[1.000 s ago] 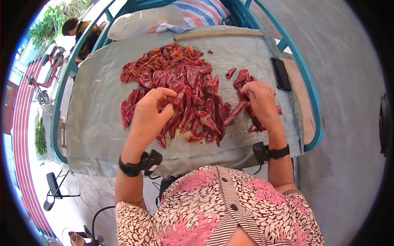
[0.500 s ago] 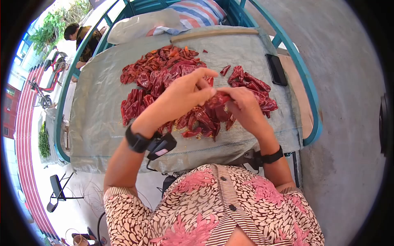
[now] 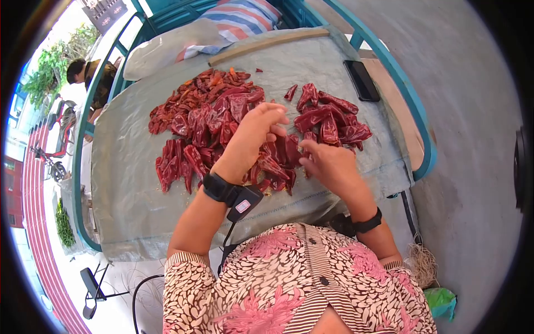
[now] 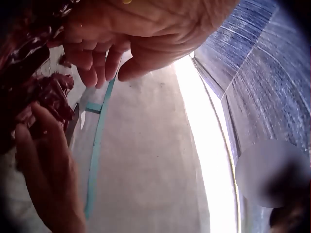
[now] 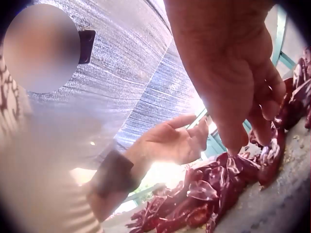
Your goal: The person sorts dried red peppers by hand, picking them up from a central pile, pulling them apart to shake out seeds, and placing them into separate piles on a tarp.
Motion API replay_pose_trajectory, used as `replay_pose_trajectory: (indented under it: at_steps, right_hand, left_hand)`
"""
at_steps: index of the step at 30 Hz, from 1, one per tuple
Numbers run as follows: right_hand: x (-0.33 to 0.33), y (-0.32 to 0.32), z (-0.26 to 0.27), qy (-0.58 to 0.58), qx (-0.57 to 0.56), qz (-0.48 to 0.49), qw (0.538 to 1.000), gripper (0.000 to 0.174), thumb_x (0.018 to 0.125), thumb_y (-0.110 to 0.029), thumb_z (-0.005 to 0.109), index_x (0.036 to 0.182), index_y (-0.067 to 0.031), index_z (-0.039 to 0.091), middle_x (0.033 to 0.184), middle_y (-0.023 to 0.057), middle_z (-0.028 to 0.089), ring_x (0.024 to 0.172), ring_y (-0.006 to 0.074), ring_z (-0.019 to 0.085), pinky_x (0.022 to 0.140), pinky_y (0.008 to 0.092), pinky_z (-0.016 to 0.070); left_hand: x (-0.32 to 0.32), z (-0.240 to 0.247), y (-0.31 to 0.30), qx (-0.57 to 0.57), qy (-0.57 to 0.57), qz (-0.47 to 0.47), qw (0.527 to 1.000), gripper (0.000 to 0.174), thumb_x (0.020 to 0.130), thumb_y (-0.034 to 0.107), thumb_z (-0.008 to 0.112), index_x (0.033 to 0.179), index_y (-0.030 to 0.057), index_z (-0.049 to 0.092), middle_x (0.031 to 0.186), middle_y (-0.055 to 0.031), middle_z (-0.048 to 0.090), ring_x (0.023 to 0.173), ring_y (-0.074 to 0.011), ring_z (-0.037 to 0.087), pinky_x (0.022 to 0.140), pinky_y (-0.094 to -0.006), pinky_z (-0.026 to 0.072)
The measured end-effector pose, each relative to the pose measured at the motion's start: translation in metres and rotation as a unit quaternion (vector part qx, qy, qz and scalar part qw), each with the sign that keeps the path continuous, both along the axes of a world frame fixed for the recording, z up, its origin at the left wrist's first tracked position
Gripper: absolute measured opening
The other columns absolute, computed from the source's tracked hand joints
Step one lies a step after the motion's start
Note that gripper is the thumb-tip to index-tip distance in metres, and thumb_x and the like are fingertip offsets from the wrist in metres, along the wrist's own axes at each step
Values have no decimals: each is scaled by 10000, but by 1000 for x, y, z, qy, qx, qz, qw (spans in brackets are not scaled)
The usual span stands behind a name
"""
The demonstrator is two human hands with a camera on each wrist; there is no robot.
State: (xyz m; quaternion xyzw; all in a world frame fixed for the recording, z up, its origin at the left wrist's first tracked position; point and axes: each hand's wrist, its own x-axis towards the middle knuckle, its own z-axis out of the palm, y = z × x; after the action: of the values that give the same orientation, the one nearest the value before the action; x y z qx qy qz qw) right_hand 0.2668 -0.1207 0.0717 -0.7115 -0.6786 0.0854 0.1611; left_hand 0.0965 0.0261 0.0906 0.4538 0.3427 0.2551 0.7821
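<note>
Large dark-red dried chillies (image 3: 200, 125) lie heaped in the middle of the grey sheet (image 3: 128, 206). A smaller group of similar chillies (image 3: 331, 119) lies to the right. Over the right side of the main heap is my left hand (image 3: 257, 133); in the left wrist view its fingers (image 4: 99, 68) hang loosely bent with nothing between them. My right hand (image 3: 334, 170) is at the near side of the smaller group, its fingers loosely extended. Fingertips of the right hand (image 5: 233, 82) come close over chillies in the right wrist view, and no chilli shows in its grasp.
Smaller, brighter-red dried chillies (image 3: 192, 92) lie behind the main heap. A phone (image 3: 361, 80) rests at the right, and a wooden strip (image 3: 270, 47) runs along the back. Teal rails (image 3: 409, 119) border the sheet. Striped sacking (image 3: 239, 22) lies beyond; a person (image 3: 100, 83) is at far left.
My left hand moved right from the main heap and met the right hand around a red chilli. Now the hands are apart and hold nothing visible. The head view has shifted.
</note>
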Motion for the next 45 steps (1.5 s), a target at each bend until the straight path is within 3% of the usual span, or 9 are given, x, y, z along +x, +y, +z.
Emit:
replay_pose_trajectory:
  at_steps: [2, 11, 17, 23, 29, 33, 36, 39, 45]
  right_hand:
    - [0, -5, -10, -14, -37, -17, 999, 328, 887, -288, 732, 1190, -201, 642, 852, 81, 701, 818, 278, 715, 666, 418, 539]
    - [11, -12, -22, -35, 48, -112, 992, 396, 882, -208, 718, 1269, -216, 633, 871, 77, 705, 746, 315, 701, 648, 437, 547]
    - [-22, 1, 17, 217, 108, -72, 967, 245, 896, -158, 770, 1130, -115, 715, 841, 75, 704, 663, 184, 642, 618, 305, 518]
    - [-52, 23, 26, 535, -45, 122, 834, 105, 922, -56, 737, 1016, -29, 700, 786, -6, 663, 721, 55, 621, 635, 241, 490]
    - [-24, 21, 3, 249, -28, 111, 962, 116, 870, -142, 745, 951, -78, 694, 871, 67, 713, 782, 255, 710, 657, 354, 544]
    - [-11, 15, -20, 104, 95, -16, 990, 274, 869, -199, 740, 1121, -126, 663, 1042, 80, 669, 838, 321, 702, 679, 411, 559]
    - [-14, 22, -18, 71, 86, -77, 991, 415, 858, -221, 756, 1239, -146, 608, 1057, 94, 646, 842, 335, 699, 676, 420, 561]
    - [-17, 24, -27, 42, 24, -15, 999, 465, 858, -220, 760, 1280, -144, 579, 1072, 96, 657, 862, 347, 700, 681, 433, 564]
    - [-13, 15, -19, 245, -12, -57, 968, 380, 869, -169, 736, 1227, -112, 622, 1002, 111, 711, 833, 299, 706, 722, 401, 555]
  left_hand:
    - [1, -3, -2, 36, 20, -37, 998, 312, 1047, 342, 571, 1187, 70, 632, 1049, -31, 670, 884, -132, 641, 777, -277, 493]
    - [4, -33, 12, -208, -199, 30, 957, 405, 1071, 423, 511, 1170, 51, 637, 997, -54, 670, 863, -185, 630, 786, -336, 528]
    - [3, -47, 14, -247, -296, 73, 920, 419, 1085, 435, 466, 1137, 53, 631, 948, -53, 655, 843, -207, 619, 783, -353, 529]
    - [20, -36, -9, -251, -269, 123, 922, 480, 1076, 507, 445, 1054, 68, 636, 876, -43, 614, 791, -208, 587, 747, -353, 508]
    - [8, -45, -2, -316, -424, 93, 843, 530, 1084, 508, 417, 1103, 48, 679, 940, -68, 662, 844, -240, 589, 819, -393, 501]
    - [-3, -36, 4, -229, -467, 59, 852, 543, 1082, 504, 424, 1147, 40, 699, 977, -86, 682, 902, -264, 611, 869, -415, 502]
    - [-3, -29, 2, -220, -437, 73, 869, 477, 1086, 458, 449, 1135, 48, 688, 962, -75, 680, 909, -253, 624, 866, -402, 509]
    - [-5, -26, -1, -158, -341, 102, 921, 343, 1083, 360, 497, 1122, 63, 664, 953, -53, 678, 888, -202, 630, 838, -348, 513]
    - [-6, -5, -14, 159, 28, 129, 978, 151, 1029, 132, 567, 1144, 62, 633, 968, -14, 671, 811, -81, 616, 769, -248, 478]
